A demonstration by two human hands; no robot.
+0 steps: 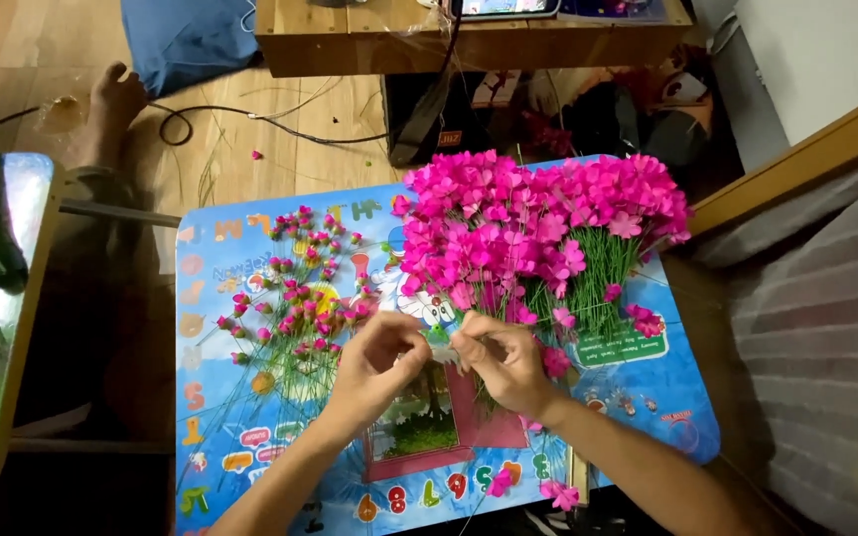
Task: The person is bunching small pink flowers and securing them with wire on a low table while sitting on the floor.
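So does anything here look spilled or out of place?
Mostly tidy, but a few pink flowers lie loose at the near edge of the blue table, away from the big pile of pink flowers. Small bits also dot the wooden floor.

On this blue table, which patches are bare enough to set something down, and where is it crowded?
Bare table shows at the right front corner, right of the right hand, and along the left edge beside the bud stems. The front strip between the forearms holds only a stray petal. The back right is crowded with open pink flowers; the left hand fills the middle.
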